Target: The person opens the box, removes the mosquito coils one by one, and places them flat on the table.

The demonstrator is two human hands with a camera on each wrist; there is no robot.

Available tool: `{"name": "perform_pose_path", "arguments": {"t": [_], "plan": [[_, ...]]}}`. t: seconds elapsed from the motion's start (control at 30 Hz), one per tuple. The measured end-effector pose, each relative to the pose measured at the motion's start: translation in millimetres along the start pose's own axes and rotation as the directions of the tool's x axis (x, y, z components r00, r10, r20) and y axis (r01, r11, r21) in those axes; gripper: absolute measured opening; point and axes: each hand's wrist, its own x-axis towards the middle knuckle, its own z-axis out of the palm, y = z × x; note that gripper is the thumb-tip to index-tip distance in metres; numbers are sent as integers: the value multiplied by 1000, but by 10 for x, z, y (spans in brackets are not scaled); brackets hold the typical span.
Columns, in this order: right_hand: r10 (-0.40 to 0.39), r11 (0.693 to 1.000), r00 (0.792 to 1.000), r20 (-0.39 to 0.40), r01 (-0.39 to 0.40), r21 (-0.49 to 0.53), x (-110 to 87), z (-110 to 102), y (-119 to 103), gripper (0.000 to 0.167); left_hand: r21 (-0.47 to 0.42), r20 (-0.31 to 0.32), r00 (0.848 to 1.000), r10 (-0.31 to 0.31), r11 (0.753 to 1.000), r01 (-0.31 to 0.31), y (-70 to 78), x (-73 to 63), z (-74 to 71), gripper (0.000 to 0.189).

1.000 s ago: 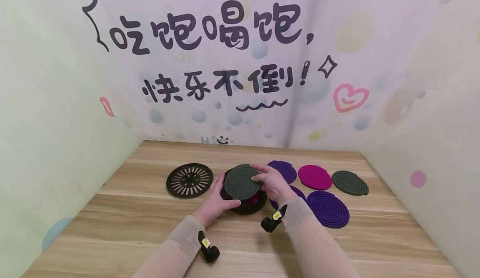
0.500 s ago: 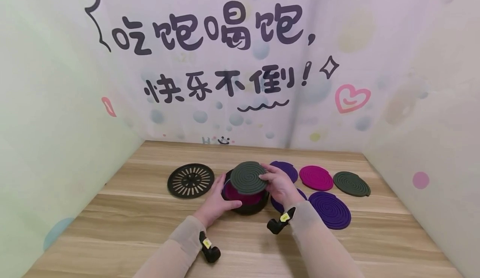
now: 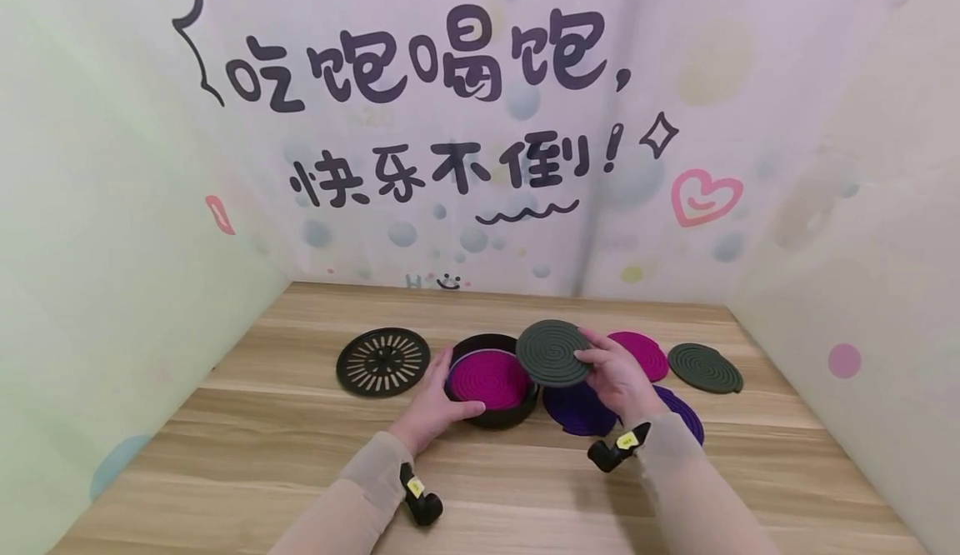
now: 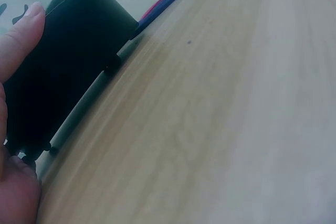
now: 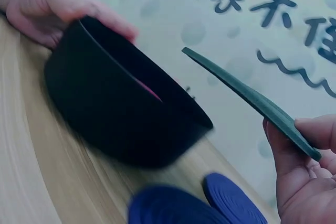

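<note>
My right hand (image 3: 618,376) pinches a dark green spiral-ridged coaster (image 3: 551,353) by its right edge, thumb on top. In the right wrist view, the coaster (image 5: 252,100) is tilted and clear of the black round holder (image 5: 115,98). The left hand (image 3: 427,405) grips the left side of that holder (image 3: 498,420), thumb in front and fingers behind. Inside the holder lies a magenta coaster (image 3: 491,378) with the same spiral ridges. From the left wrist, the holder's dark wall (image 4: 68,61) shows close up beside the thumb.
Left of the holder lies a black slotted disc (image 3: 384,362). To the right, partly under the right hand and forearm, are a purple coaster (image 3: 576,411), another purple coaster (image 3: 684,413) and a magenta coaster (image 3: 643,355). A green coaster (image 3: 705,367) lies farthest right. Walls enclose the wooden table (image 3: 480,497).
My right hand has moved the green coaster from over the holder out to the right, uncovering the magenta coaster inside. The left hand stays on the holder.
</note>
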Motion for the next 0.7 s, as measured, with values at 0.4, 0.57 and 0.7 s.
{"name": "perform_pose_path", "arguments": {"t": [0.4,0.57,0.7], "plan": [[-20,990,998,-66,29,135,-267,-633,-147,38,7,-2,1000,1,1000,-1,27,-20,6,115],[-31,983,998,-63,42,179,-372,-882,-203,39,3,-5,1000,6,1000,-6,11,-16,1,116],[-41,980,998,-56,51,193,-444,-1068,-225,42,4,-3,1000,5,1000,-5,17,-20,2,116]]}}
